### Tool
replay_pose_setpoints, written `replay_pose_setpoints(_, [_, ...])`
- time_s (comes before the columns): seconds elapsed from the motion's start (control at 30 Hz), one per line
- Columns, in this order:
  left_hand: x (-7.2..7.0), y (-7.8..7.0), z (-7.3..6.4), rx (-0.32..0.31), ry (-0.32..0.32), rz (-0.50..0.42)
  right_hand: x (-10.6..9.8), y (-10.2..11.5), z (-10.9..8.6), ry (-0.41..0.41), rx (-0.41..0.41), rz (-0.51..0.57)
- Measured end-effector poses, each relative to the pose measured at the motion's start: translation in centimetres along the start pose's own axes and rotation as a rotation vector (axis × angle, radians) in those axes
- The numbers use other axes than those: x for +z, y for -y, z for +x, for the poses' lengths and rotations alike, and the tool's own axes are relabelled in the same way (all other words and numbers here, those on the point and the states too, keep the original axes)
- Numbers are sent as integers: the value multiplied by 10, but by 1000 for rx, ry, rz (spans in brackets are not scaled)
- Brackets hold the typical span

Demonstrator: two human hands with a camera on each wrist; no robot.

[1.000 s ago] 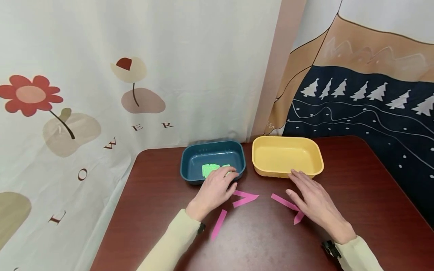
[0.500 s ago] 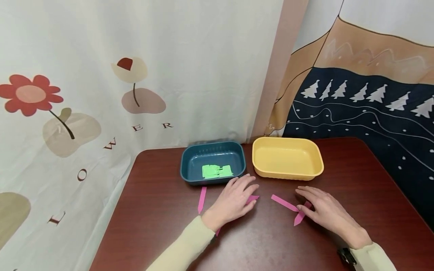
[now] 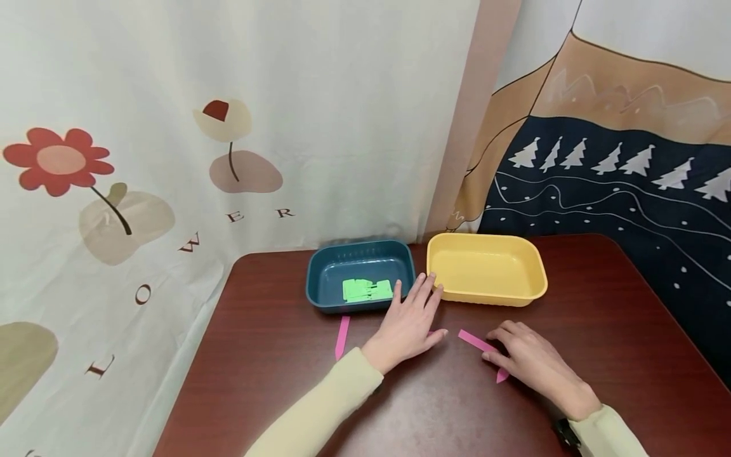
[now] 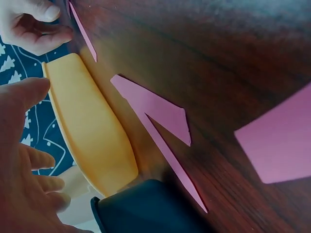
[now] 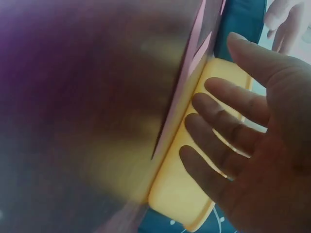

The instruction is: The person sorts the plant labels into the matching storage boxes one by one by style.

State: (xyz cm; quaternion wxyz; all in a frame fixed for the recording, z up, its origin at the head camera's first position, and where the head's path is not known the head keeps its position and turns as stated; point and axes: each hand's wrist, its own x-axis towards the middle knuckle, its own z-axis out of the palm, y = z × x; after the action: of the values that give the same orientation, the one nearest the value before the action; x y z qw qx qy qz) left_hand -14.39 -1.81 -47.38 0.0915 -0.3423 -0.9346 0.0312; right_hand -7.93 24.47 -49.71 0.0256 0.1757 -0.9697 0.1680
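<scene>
My left hand [image 3: 404,330] hovers with spread fingers over the table between the two bins, its fingertips overlapping the bins' near corners in the head view. Below it in the left wrist view lie two crossing pink strips [image 4: 163,148], mostly hidden by the hand in the head view. My right hand [image 3: 533,362], its fingers slightly bent, is close over another pair of pink strips [image 3: 475,340] and partly covers them. Nothing shows between its fingers [image 5: 233,131] in the right wrist view. Green flat pieces [image 3: 365,290] lie in the dark blue bin [image 3: 311,289].
A yellow bin [image 3: 485,298] stands beside the blue one at the back of the brown table [image 3: 422,406]. One more pink pointed strip [image 3: 342,336] lies in front of the blue bin. Printed curtains [image 3: 342,127] hang behind the table.
My left hand has moved right from the blue bin's front, uncovering the green pieces and a pink strip. The right hand has drawn back from the yellow bin, over the pink strips.
</scene>
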Motion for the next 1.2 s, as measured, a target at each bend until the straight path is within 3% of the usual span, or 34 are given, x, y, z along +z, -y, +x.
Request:
replay_pose_setpoints(0.13, [3, 0, 5, -25, 57, 24, 1, 3, 3, 19, 2, -9])
replay_pose_setpoints(0.4, [8, 3, 8, -44, 109, 9, 1, 5, 9, 43, -26, -39])
replay_pose_setpoints(0.73, [13, 4, 4, -31, 102, -1, 4, 0, 12, -67, -134, -83])
replay_pose_setpoints(1.2, [12, 5, -3, -29, 118, -40, -3, -3, 20, 99, -64, 17])
